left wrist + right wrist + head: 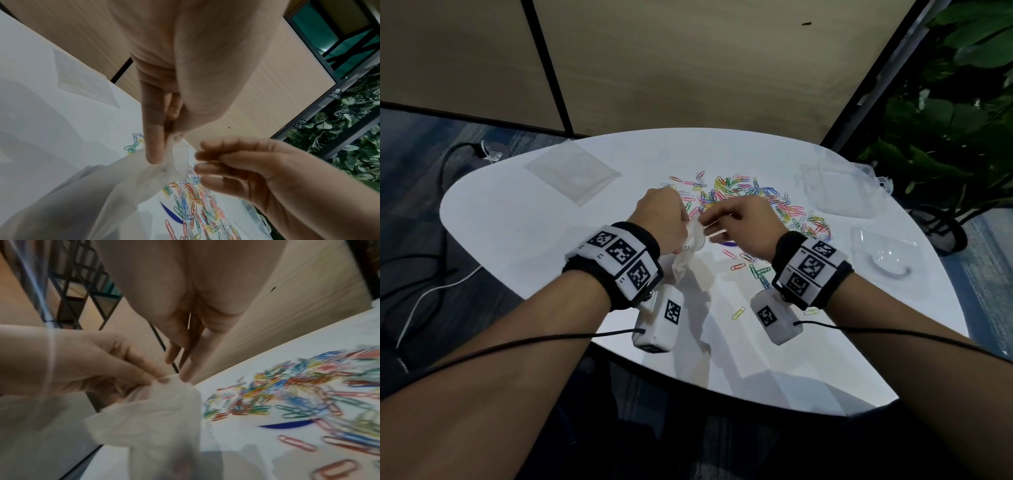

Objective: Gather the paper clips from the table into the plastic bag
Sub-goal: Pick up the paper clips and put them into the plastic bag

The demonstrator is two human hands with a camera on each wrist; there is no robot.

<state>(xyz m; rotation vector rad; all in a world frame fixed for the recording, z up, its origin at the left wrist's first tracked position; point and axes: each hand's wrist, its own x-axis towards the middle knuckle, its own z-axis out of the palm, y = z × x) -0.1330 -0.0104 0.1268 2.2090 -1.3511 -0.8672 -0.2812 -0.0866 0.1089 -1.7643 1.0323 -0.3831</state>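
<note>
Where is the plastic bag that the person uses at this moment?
In the head view the plastic bag hangs above the table, pinched at its top by the left hand, just left of the right hand and nearer than the paper clips.

A white rounded surface (517, 212) stands before tan wood-grain wall panels (688, 68) split by a dark seam. Blue-grey carpet (410, 144) with trailing cables lies left; leafy green plants (962, 102) stand right.
</note>
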